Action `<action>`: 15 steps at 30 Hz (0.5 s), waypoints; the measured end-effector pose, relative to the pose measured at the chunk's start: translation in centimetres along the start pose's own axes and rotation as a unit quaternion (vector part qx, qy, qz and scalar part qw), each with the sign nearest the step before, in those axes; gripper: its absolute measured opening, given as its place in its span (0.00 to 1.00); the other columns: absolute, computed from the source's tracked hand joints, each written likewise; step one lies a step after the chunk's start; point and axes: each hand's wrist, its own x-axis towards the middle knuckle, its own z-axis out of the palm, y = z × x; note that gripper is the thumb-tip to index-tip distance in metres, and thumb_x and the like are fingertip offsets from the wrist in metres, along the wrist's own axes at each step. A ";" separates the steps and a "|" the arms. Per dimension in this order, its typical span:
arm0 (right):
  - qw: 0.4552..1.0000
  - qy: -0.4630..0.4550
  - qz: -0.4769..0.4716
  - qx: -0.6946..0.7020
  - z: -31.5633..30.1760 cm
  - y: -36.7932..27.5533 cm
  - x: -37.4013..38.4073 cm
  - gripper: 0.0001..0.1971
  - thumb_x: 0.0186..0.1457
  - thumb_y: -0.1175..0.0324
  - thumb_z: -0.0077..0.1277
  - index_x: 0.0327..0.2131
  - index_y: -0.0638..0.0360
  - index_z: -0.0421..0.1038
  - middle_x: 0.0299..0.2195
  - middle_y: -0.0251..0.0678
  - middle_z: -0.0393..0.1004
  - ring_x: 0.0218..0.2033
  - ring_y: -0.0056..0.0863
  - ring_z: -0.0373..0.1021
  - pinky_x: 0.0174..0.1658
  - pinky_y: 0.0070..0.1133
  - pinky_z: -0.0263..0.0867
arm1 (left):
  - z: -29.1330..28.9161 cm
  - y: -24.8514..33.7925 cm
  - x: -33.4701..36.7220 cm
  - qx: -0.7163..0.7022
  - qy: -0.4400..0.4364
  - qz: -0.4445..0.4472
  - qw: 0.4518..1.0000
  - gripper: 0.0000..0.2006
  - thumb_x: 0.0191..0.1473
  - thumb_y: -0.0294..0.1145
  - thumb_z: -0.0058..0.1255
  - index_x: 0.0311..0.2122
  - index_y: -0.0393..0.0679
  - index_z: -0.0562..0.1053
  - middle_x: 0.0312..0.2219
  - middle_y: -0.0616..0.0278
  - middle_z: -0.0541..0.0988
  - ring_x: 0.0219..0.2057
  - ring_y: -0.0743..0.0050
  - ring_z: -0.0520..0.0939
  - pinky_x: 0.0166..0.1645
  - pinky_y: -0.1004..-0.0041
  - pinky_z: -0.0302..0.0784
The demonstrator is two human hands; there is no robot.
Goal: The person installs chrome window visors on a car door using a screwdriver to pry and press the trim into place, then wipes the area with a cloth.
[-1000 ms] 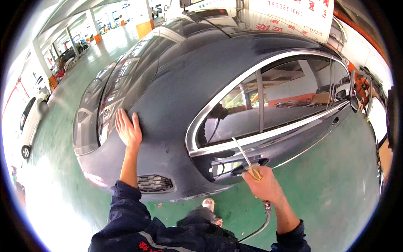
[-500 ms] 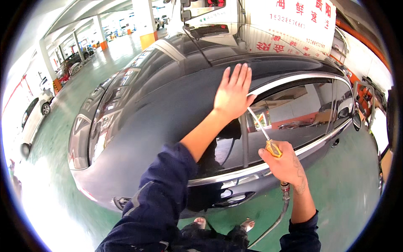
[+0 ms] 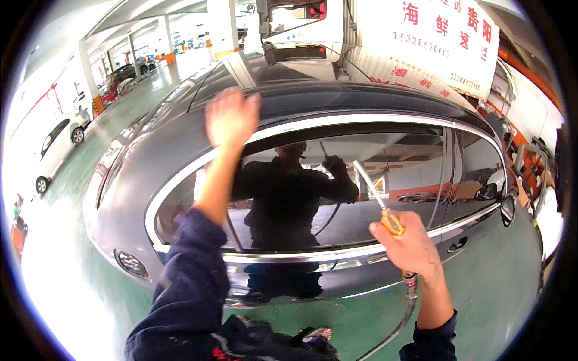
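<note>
A dark grey car (image 3: 150,162) fills the middle of the view, its side windows (image 3: 385,192) toward me with a chrome trim strip around them. My left hand (image 3: 232,117) is raised, fingers apart and blurred, over the roof edge above the rear window. My right hand (image 3: 409,243) grips an air blow gun (image 3: 382,204) with a yellow body and a thin metal nozzle pointing up-left at the window glass. A hose (image 3: 400,322) hangs from the gun below my wrist. My reflection shows in the glass.
A green painted floor (image 3: 500,295) surrounds the car. A white car (image 3: 51,150) stands at the far left. Behind the grey car is a white vehicle with a printed side panel (image 3: 445,42). Orange equipment (image 3: 521,168) stands at the right. Pillars line the far hall.
My left hand has gone from the car's rear body up across the window to the roof edge. My view has come closer to the side windows, and the blow gun has risen with it.
</note>
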 end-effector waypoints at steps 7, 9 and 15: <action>0.999 0.024 0.001 0.021 -6.3 4.9 -1.0 0.20 0.61 0.61 0.56 0.25 0.70 0.64 0.17 0.44 0.61 0.21 0.34 0.55 0.29 0.33 0.61 | 4.2 25.5 0.7 -0.114 0.099 0.267 0.952 0.36 0.67 0.59 0.38 0.62 0.33 0.68 0.61 0.46 0.73 0.64 0.49 0.71 0.70 0.51 0.59; 0.999 0.017 -0.003 0.031 -6.1 5.8 -0.7 0.20 0.61 0.62 0.56 0.24 0.69 0.64 0.17 0.42 0.59 0.22 0.29 0.54 0.28 0.32 0.60 | 4.3 24.6 0.5 -0.144 0.050 0.299 0.942 0.35 0.67 0.57 0.40 0.66 0.35 0.64 0.63 0.46 0.70 0.66 0.48 0.68 0.71 0.50 0.56; 0.998 -0.045 0.024 0.049 -2.3 7.4 -2.1 0.18 0.61 0.64 0.56 0.24 0.68 0.65 0.16 0.42 0.59 0.22 0.30 0.52 0.28 0.33 0.59 | 2.7 0.4 -2.4 0.035 0.006 0.080 0.996 0.26 0.71 0.49 0.35 0.66 0.45 0.68 0.67 0.56 0.68 0.69 0.53 0.66 0.73 0.53 0.54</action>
